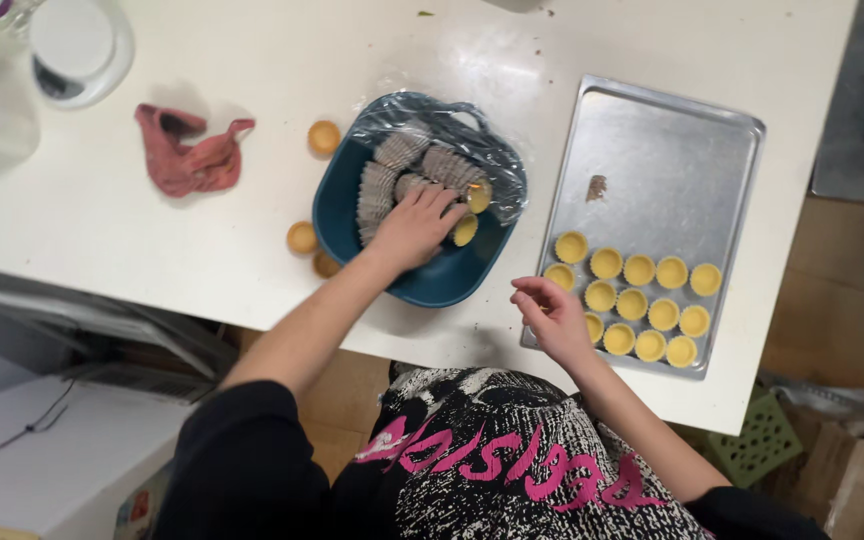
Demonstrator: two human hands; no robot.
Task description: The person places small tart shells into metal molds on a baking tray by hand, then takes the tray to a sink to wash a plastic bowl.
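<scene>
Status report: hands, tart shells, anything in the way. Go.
Left hand down in the blue bowl, on the shells. Right hand empty, fingers loosely curled, at the tray edge. Rows of shells on tray. Nothing blocking.

Basin (pixel 422 285) set left of baking tray (pixel 672 150); tart shells (pixel 637 300) grouped in tray's near corner; cloth (pixel 192 160) laid farther left; left hand (pixel 414 225) placed inside basin.

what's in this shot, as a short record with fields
left hand: left hand reaches into the dark blue plastic basin, on stacked grey foil cups
right hand: right hand empty, fingers curled, at the near left edge of the tray
tray: rectangular silver metal baking tray with rows of small yellow tart shells
table: white table, crumpled pink cloth, loose tart shells
</scene>
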